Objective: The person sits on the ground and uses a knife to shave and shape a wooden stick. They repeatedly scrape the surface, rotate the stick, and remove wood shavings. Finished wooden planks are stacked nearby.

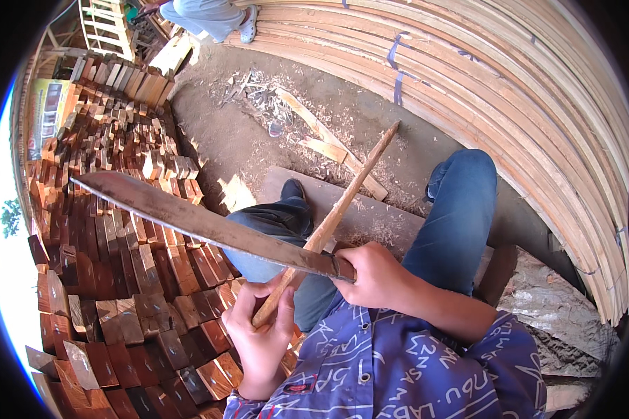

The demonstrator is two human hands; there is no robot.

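The right hand (376,276) is gripping the machete (213,228) by its handle, blade pointing left, while the left hand (260,339) is pinching the near end of the wooden stick (354,190), which is slanting toward the far right. The blade is crossing the stick just beyond the left hand: a skidding stroke could be cutting those fingers, a loose pinch twisting the wood.

Wood blocks (126,244) left, boards (510,105) right, stick (344,202) between, machete (196,223) across it.
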